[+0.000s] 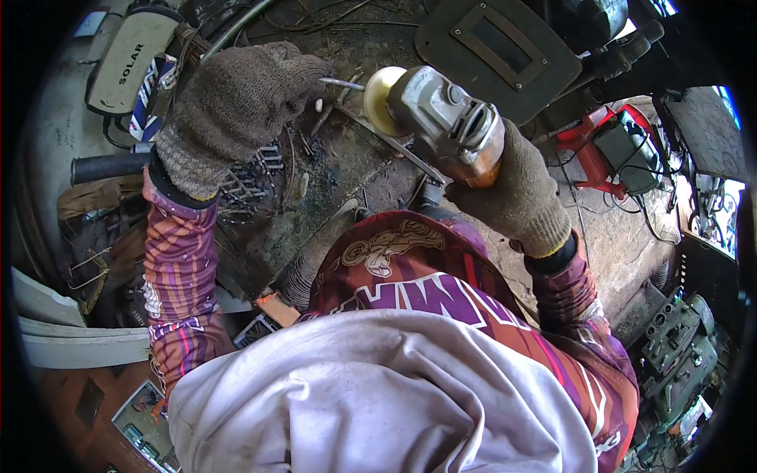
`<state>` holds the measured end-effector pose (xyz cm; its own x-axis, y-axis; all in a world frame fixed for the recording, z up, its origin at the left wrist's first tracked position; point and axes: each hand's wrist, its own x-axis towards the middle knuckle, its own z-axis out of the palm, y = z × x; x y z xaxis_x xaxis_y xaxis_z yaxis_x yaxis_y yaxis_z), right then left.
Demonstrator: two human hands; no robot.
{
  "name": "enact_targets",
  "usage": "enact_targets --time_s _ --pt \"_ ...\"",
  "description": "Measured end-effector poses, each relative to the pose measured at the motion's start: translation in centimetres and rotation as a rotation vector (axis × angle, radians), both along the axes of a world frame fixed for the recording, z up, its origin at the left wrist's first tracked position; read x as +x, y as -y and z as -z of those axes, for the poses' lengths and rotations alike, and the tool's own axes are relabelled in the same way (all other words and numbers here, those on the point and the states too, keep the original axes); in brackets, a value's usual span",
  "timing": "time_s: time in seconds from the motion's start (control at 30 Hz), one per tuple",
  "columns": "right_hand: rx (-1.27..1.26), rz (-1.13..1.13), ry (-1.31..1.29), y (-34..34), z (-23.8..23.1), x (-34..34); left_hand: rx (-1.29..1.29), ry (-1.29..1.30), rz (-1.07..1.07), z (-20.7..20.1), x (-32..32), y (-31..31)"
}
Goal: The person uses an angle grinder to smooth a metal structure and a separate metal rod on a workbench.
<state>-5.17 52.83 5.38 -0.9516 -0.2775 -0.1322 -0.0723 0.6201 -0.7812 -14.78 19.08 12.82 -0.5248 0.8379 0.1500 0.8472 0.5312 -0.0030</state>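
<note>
My left hand [236, 106], in a brown knitted glove, is closed around a thin metal rod [341, 83]. The rod's free end points right and meets or nearly meets the pale round disc [383, 102] of an angle grinder [449, 118]; whether they touch I cannot tell. My right hand [520, 193], gloved alike, grips the grinder's orange and silver body from the right. Most of the right fingers are hidden behind the tool. Below the left hand, small metal pieces [244, 188] lie scattered on a dark, dirty work surface [335, 169].
A dark welding shield [552, 67] lies beyond the grinder. To the right, a red stool-like stand [579, 142] bears a grey box [627, 154] with cables. A pale elongated device [134, 59] stands at far left, near a dark pipe [110, 167]. Greenish machinery [682, 355] is at lower right.
</note>
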Motion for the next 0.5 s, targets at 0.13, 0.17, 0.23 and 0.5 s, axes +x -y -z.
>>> enact_targets --time_s 0.13,0.17,0.23,0.5 --pt "0.004 0.029 -0.065 -0.1 1.9 -0.3 0.032 0.043 -0.02 -0.1 -0.7 -0.1" --pt "0.004 0.027 -0.064 -0.3 2.4 -0.3 0.085 0.123 -0.036 0.1 -0.9 -0.1" --pt "-0.057 0.047 -0.103 -0.5 3.1 -0.4 0.095 0.12 -0.047 0.4 -1.1 0.3" --pt "-0.001 0.114 -0.157 0.7 3.2 -0.7 0.031 0.138 -0.151 -0.2 -1.6 -0.9"
